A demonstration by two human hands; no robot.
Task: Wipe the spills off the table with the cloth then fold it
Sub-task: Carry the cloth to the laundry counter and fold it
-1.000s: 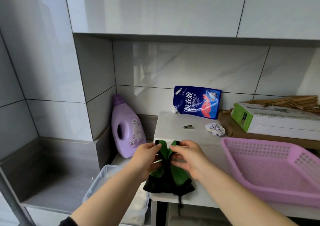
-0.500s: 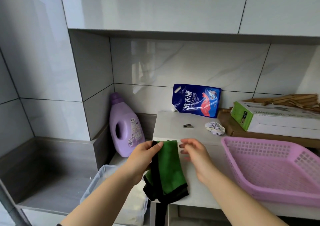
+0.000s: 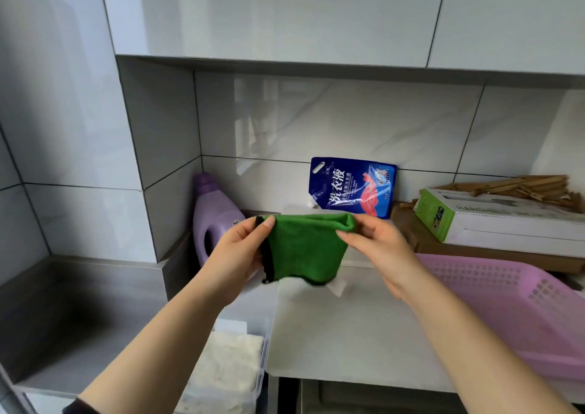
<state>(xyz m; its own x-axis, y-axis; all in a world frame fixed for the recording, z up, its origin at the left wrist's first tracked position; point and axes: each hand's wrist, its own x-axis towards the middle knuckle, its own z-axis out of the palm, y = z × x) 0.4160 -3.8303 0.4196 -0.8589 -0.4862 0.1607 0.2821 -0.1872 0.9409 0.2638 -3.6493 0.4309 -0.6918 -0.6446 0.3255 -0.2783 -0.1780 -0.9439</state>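
On the table (image 3: 348,334)'s right side: 1 pink basket (image 3: 506,302), reaching the front edge. Open white top shows btwn basket & table's left edge. At table's back right: 1 white/green box (image 3: 506,223), print too faint to read. Left of table, set lower: 1 purple bottle (image 3: 215,223), label unreadable. At table's back, vs the wall: 1 blue pouch (image 3: 354,188) reading "洗衣液". Over table's back-left part: 1 green cloth (image 3: 307,249) w/ black trim, held up, folded. L hand (image 3: 240,255) pinches its top-left corner, R hand (image 3: 380,249) its top-right.
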